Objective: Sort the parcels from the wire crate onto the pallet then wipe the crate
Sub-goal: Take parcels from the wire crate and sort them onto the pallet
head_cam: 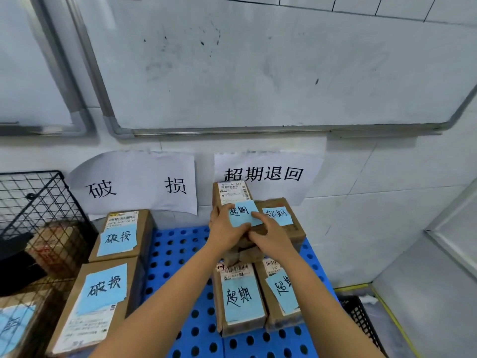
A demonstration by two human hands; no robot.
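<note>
Parcel [232,193] bearing a blue note [242,214] sits over other parcels [291,233] at the far right of the blue pallet [180,254], its near end gripped by left hand [225,228] and right hand [268,231] together.

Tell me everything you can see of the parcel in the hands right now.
The held parcel is a brown cardboard box with a white barcode label at its far end and a blue handwritten note on top. The left hand and right hand grip its near end, fingers on the note. It lies at the back right of the blue pallet, beside a second parcel on its right. Whether it rests or is lifted cannot be told.
</note>
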